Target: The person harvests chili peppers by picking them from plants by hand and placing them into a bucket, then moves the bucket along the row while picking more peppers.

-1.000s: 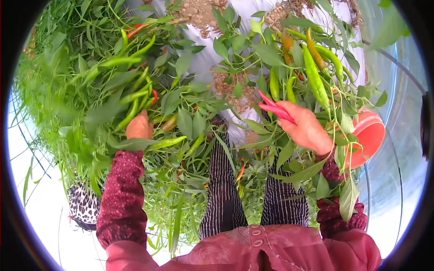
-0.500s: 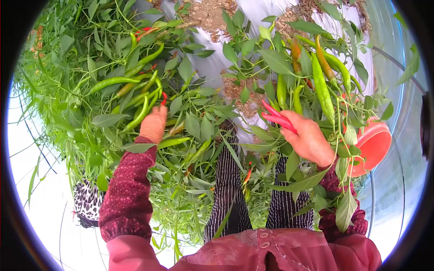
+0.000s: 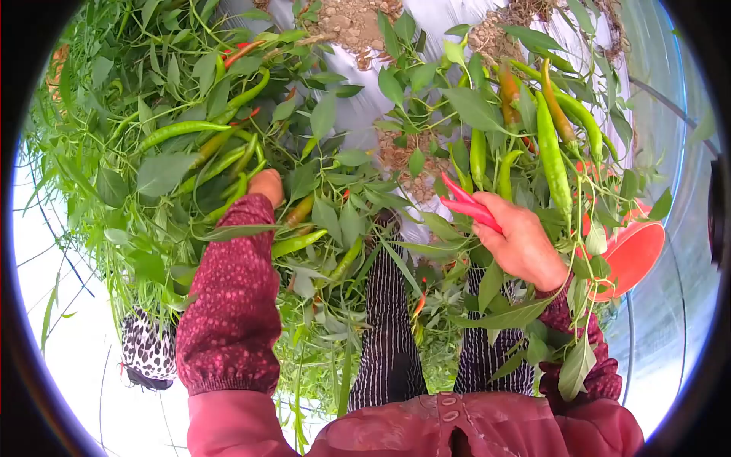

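My right hand [image 3: 524, 242] is closed round red chili peppers [image 3: 472, 209], whose tips point up and left out of the grip. My left hand [image 3: 266, 185] reaches into the chili plants on the left. Only its back shows; leaves and its own wrist hide the fingers. Green chili peppers [image 3: 180, 131] hang just above and left of it, and a yellowish-green pepper [image 3: 300, 211] hangs to its right. Beside my right hand, a long green chili pepper [image 3: 551, 157] and an orange-brown one [image 3: 556, 103] hang from a stem.
A red bucket [image 3: 636, 257] stands at the right behind drooping leaves. White plastic sheeting [image 3: 442, 19] and bare soil [image 3: 352, 24] lie between the plant rows. Clear plastic film [image 3: 659, 190] borders the right side. My striped trouser legs [image 3: 384, 327] stand among the plants.
My left hand has moved slightly right and deeper into the foliage, and the red chili at its fingertips is now out of sight. My right hand still holds its red chili peppers, nearly unmoved.
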`<state>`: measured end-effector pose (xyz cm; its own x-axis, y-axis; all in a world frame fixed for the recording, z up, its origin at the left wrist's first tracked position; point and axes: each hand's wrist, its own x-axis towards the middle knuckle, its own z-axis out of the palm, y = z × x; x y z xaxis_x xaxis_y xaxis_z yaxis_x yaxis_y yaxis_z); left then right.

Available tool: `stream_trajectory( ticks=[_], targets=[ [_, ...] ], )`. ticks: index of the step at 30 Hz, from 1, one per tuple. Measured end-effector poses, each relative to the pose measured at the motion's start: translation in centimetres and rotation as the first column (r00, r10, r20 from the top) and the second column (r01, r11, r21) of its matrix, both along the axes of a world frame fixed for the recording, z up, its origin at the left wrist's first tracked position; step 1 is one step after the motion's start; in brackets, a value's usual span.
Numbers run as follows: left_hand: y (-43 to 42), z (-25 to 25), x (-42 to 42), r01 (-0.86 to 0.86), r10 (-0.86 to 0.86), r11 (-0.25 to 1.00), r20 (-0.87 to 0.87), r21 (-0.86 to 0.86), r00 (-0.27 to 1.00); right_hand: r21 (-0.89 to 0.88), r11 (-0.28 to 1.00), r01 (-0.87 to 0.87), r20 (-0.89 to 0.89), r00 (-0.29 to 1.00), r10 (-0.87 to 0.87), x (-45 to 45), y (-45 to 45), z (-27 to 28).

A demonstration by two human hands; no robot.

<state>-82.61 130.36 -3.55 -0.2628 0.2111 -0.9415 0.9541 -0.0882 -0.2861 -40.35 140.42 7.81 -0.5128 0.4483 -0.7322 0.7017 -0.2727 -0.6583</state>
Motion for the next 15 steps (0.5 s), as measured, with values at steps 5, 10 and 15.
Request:
stream_trajectory(
  ticks=[5, 10, 15],
  targets=[
    [-5.6, -7.3, -7.2, 0.610, -0.521, 0.744, 0.336, -0.273, 0.785, -0.006, 1.000, 0.019, 0.008, 1.000, -0.019, -0.6, -0.3, 0.2],
    [-2.4, -2.7, -2.2, -0.170, 0.146, 0.965, -0.128, -0.202, 0.981, 0.021, 1.000, 0.006, 0.001, 1.000, -0.006, -0.5, -0.5, 0.0],
    [-2.4, -0.6, -1.2, -0.429, 0.420, 0.903, -0.173, -0.019, 0.891, 0.024, 1.000, 0.009, -0.002, 1.000, -0.008, -0.3, -0.1, 0.4]
  ],
)
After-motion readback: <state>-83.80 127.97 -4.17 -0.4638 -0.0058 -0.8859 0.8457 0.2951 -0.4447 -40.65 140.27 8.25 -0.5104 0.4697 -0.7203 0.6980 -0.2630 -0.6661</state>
